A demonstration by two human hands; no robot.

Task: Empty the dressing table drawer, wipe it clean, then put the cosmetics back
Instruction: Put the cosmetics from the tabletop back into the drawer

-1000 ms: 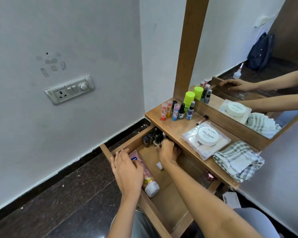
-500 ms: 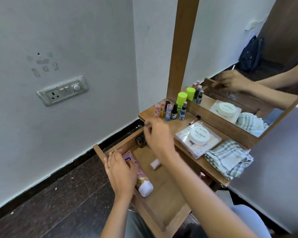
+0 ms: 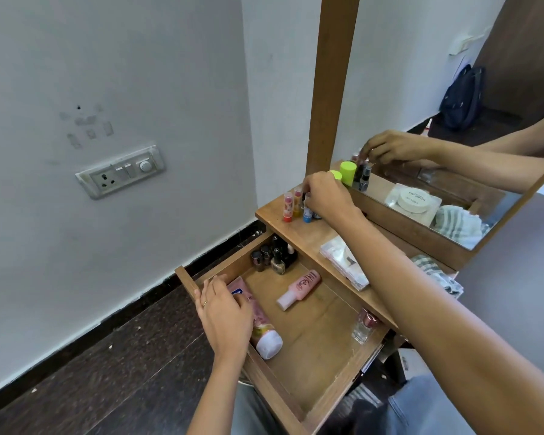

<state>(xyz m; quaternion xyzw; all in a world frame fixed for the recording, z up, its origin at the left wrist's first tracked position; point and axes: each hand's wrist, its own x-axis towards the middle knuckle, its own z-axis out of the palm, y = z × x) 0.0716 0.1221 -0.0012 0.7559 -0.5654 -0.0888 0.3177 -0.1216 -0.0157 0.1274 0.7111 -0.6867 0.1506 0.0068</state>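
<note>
Wooden and wide open, the dressing table drawer (image 3: 314,350) juts out below the brown wooden tabletop (image 3: 296,229). The left hand (image 3: 223,315), a ring on one finger, rests over the drawer's front wall with loose, nearly straight fingers lying on a pink squeeze tube with a white cap (image 3: 266,342); the tube lies along that wall. In the far left corner of the drawer stands a cluster of dark nail polish bottles (image 3: 274,259). Near the middle lies a small pink bottle with a white cap (image 3: 299,288), on its side. A clear glass perfume bottle with a rosy cap (image 3: 365,328) stands at the right side, partly under the tabletop.

The right hand (image 3: 327,196) is up on the tabletop, its fingers curled down among a row of small coloured tubes and bottles (image 3: 288,208); whether it grips one of them cannot be told, as the hand hides its fingertips. Just behind it shows a lime-green cap (image 3: 336,174), against the framed mirror (image 3: 405,73). A clear plastic packet (image 3: 343,262) and a grey checked cloth (image 3: 434,273) lie further right on the tabletop, partly behind the forearm; a grey switch plate (image 3: 120,172) sits on the white wall.
</note>
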